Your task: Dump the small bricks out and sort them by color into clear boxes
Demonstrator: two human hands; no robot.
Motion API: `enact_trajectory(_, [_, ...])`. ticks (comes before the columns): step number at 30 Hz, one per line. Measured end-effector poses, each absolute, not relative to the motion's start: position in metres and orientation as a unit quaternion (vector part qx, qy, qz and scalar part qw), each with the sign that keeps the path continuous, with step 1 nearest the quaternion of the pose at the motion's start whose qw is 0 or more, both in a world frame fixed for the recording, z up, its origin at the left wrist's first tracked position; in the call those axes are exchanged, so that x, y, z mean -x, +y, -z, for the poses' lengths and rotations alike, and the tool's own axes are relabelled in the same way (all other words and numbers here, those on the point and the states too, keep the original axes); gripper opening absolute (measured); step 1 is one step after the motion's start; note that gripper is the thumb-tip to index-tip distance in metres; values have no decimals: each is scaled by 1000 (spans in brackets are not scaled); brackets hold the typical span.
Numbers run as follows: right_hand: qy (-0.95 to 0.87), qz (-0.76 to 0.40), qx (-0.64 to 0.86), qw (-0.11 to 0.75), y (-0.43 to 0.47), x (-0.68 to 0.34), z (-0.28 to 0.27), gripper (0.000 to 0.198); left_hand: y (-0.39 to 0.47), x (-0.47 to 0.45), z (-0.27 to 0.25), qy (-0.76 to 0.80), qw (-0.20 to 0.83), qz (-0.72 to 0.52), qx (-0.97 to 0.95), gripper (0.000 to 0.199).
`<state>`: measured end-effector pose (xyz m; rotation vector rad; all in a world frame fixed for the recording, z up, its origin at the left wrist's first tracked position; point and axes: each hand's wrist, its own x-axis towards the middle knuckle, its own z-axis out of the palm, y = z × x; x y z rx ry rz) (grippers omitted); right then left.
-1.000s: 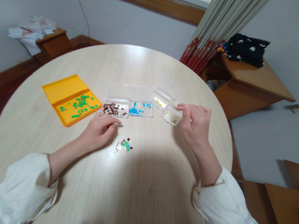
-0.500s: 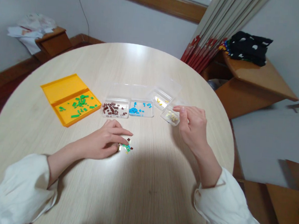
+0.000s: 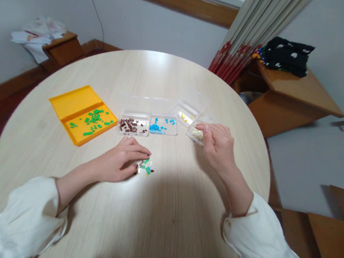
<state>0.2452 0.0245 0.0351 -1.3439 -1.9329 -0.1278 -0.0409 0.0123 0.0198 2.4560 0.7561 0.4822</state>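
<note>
Spreading the fingers of the left hand (image 3: 116, 162) over a small mixed pile (image 3: 148, 170) of green, white, brown and blue pieces, a person in loose white sleeves (image 3: 37, 207) works at a round, pale wooden table (image 3: 164, 216). The left grip is open, thumb and index fingertips apart at the pile's edge; whether the fingertips press on a piece cannot be told. The right hand (image 3: 221, 147) is partly curled, thumb against the index finger, at a small clear box (image 3: 190, 134) of pale pieces and partly in front of it; whether that grip is closed on anything cannot be seen.

Beyond the pile, toward the far side, stand more containers: an open orange case (image 3: 78, 101) at left with green pieces (image 3: 94, 116) scattered inside, a clear box (image 3: 143, 133) of brown pieces (image 3: 127, 124), another clear box (image 3: 169, 129) of blue pieces (image 3: 155, 127) just beside it, and a clear container (image 3: 187, 122) with a few yellow pieces. A curtain (image 3: 243, 31) and folded dark cloth (image 3: 286, 56) appear behind.
</note>
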Motion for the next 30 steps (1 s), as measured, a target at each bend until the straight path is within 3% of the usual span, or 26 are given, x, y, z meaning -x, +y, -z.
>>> enact_trajectory(19, [-774, 18, 506, 380, 23, -243, -32, 37, 16, 40, -14, 335, 190, -186, -904, 34])
enact_trajectory(30, [-786, -13, 491, 375, 23, -240, -28, 37, 22, 40, -8, 370, 124, -269, -880, 19])
